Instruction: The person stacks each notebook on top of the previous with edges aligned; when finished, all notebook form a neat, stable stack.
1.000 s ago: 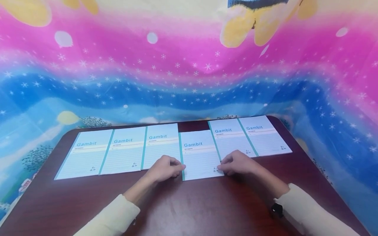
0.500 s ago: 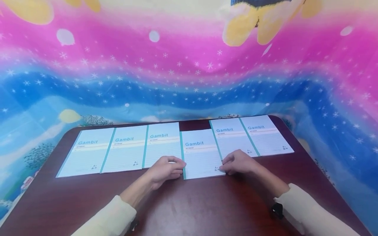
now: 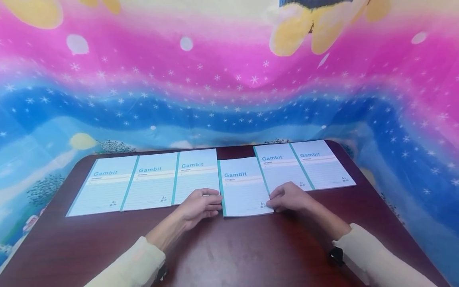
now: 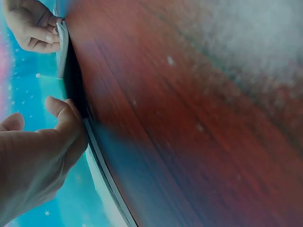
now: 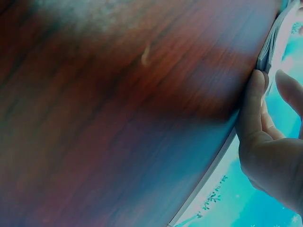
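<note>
A notebook point(image 3: 245, 191) with a pale cover, a green spine and "Gambit" printed on it lies between my hands, a little nearer to me than the notebooks at its sides. My right hand point(image 3: 292, 197) pinches its near right corner, thumb at the edge, as the left wrist view also shows. My left hand point(image 3: 201, 205) is at its green spine, fingers loosely extended with the fingertips right at the edge. In the left wrist view the left thumb and fingers point(image 4: 59, 109) are spread apart and grip nothing. Part of the notebook left of the spine is hidden by that hand.
Three like notebooks point(image 3: 148, 185) lie side by side on the left, and two more point(image 3: 281, 163) on the right. All rest on a dark red-brown wooden table point(image 3: 236, 255). A colourful patterned cloth point(image 3: 229, 91) hangs behind and around the table.
The left hand has loosened at the spine, its thumb and fingers coming away a little to the left. The middle notebook has shifted very slightly away from me. The right hand keeps its place.
</note>
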The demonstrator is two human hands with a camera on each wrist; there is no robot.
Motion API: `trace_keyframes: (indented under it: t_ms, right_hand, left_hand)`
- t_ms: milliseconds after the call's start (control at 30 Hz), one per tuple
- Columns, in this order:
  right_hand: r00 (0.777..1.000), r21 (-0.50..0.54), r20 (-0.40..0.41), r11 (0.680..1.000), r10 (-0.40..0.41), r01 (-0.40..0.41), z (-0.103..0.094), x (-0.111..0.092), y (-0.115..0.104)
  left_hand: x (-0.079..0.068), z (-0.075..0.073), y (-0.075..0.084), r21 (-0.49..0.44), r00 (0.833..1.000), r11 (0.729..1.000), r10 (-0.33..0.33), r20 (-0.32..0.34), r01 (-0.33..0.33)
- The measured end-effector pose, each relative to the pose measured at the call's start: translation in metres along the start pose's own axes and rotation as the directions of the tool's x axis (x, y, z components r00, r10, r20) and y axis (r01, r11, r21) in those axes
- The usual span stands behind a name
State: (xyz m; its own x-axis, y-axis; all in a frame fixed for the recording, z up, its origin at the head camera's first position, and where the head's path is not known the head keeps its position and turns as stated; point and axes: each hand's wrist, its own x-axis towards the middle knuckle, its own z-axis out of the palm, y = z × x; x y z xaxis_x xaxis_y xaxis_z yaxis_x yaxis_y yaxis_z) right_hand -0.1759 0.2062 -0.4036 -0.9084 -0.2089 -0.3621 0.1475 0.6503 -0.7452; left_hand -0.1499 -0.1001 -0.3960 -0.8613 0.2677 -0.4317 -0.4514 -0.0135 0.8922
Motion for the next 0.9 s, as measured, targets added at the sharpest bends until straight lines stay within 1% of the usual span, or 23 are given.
trace_keyframes:
  t_ms: [67,133,200,267,367,533,600,767,900]
  right_hand:
    - [1.0,0.005,0.0,1.0,0.002,-0.002,0.0,0.0,0.0]
    - [1.0,0.009,0.008,1.0,0.001,-0.001,0.0,0.0,0.0]
    - [1.0,0.028,0.016,1.0,0.008,-0.009,0.0,0.0,-0.001]
    - [1.0,0.042,0.022,0.999,0.014,-0.015,0.0,0.0,-0.001]
    - [0.999,0.066,0.028,0.998,0.016,-0.018,0.001,0.001,-0.002]
    - [0.999,0.078,0.046,0.997,-0.008,0.004,0.001,0.0,-0.002]
    - [0.998,0.055,0.049,0.998,-0.028,0.025,0.0,0.0,-0.002]
    - [0.998,0.025,0.038,0.998,-0.051,0.05,-0.003,0.001,-0.006]
    - [0.996,0.057,0.052,0.996,-0.074,0.071,-0.004,-0.001,-0.007]
  left_hand:
    - [0.003,0.001,0.001,0.005,1.0,1.0,0.008,-0.007,-0.008]
    - [0.006,0.002,0.0,0.017,1.0,1.0,0.021,0.001,-0.022]
    - [0.01,0.003,-0.002,0.022,0.999,0.999,0.039,0.03,-0.039]
    - [0.013,0.005,-0.004,0.009,0.996,0.998,0.055,0.068,-0.056]
    - [0.016,0.008,-0.007,-0.022,0.992,0.998,0.068,0.104,-0.066]
    - [0.016,0.01,-0.008,-0.037,0.992,0.996,0.081,0.101,-0.077]
    - [0.015,0.009,-0.006,-0.034,0.99,0.995,0.096,0.103,-0.093]
    - [0.015,0.01,-0.001,-0.045,0.98,0.988,0.15,0.128,-0.145]
    - [0.016,0.009,0.002,-0.053,0.973,0.983,0.181,0.141,-0.175]
